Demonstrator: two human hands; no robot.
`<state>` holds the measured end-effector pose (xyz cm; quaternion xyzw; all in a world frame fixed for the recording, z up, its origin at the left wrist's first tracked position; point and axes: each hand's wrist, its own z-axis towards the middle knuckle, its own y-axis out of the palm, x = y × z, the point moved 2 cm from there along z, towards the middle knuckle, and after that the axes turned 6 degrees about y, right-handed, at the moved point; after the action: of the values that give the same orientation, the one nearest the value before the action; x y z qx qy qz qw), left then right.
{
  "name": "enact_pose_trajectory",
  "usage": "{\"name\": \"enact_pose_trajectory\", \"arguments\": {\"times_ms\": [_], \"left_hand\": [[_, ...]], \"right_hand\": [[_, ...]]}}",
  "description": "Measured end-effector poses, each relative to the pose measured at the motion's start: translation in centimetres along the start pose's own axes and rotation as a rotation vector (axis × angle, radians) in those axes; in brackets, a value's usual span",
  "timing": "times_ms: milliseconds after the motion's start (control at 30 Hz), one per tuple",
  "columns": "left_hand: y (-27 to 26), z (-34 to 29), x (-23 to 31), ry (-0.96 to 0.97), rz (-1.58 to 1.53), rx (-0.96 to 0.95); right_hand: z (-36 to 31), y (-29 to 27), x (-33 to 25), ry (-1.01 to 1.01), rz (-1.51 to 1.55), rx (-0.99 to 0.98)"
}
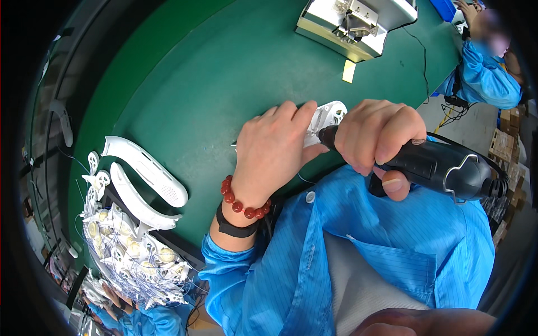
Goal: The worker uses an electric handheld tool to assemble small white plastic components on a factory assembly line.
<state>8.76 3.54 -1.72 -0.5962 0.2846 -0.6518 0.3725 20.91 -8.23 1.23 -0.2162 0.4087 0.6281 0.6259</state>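
Our right hand [381,137] is wrapped around a black power screwdriver [428,164], which lies almost level, its nose pointing left. Our left hand [273,147] is closed over a white plastic part [324,119], fingers along the far side and thumb on the near side. That part sits on the green bench [207,89] just in front of our chest, its rounded end with round openings showing beyond our fingers. The screwdriver's nose reaches in over the part beside our left thumb; we cannot tell whether its tip touches a screw.

On our left wrist we wear a red bead bracelet [238,206] and, just below it, a black band [235,227]. To the left lie two curved white shells [147,169], side by side, and next to them a heap of white pieces [134,252] tangled with thin wires. Across the bench we have a metal box [358,31] with a yellow paper slip [348,71] by its near edge. At the upper right we see a co-worker's blue sleeve [473,61].
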Motion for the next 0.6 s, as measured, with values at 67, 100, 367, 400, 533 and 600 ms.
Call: {"name": "enact_pose_trajectory", "arguments": {"times_ms": [67, 100, 367, 400, 533, 600], "left_hand": [[0.2, -0.1, -0.1, -0.003, 0.003, 0.009], [0.2, -0.1, -0.1, -0.003, 0.003, 0.008], [0.0, 0.2, -0.3, -0.016, 0.011, -0.011], [-0.1, 0.3, -0.3, -0.007, 0.014, -0.012], [-0.6, 0.3, 0.0, -0.002, 0.024, -0.033], [-0.3, -0.2, -0.4, -0.067, 0.014, -0.094]], "right_hand": [[-0.1, 0.0, 0.1, 0.003, -0.002, 0.015], [-0.1, -0.1, 0.1, 0.003, -0.001, 0.015], [0.1, -0.3, 0.2, 0.037, -0.007, 0.004], [0.1, -0.4, 0.2, 0.030, -0.014, 0.006], [0.5, -0.2, 0.2, 0.032, -0.057, 0.014], [0.7, -0.3, 0.7, 0.085, -0.065, 0.025]]}}
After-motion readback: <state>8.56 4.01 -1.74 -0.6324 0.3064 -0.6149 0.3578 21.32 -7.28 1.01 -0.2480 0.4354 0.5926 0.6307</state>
